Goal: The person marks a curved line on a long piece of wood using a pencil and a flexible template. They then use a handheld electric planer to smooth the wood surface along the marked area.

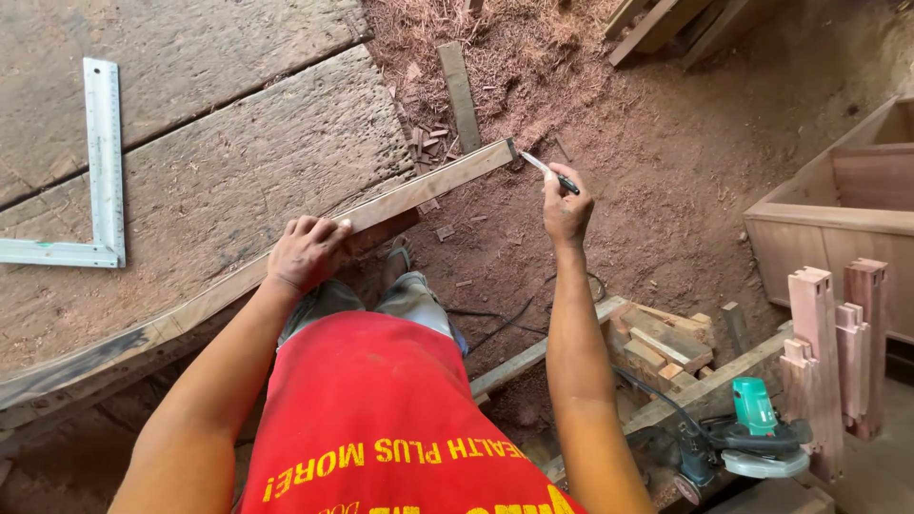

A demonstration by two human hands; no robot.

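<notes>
We see the left hand lying palm down on a long, narrow strip of pale wood, its fingers curled over the strip's far edge and pressing it against the broad, weathered grey plank workbench. The strip runs slantwise from the lower left, along the near edge of the bench, to its free end at the upper middle, out over the sawdust-covered floor.

The right hand is clenched around a slim pen with a white barrel and dark cap, whose tip sits at the very end of the strip; whether it touches the wood we cannot tell.

On the bench, well apart from the left hand, lies an L-shaped metal carpenter's square. At the right edge stands an open box of reddish-brown boards; what lies inside it is hidden from us. Just before it rise upright reddish wooden posts with notched tops. Beside these, low on the floor, rests a green and grey power tool with a black cable, next to a small heap of short wood offcuts. More lumber lies at the top edge.
</notes>
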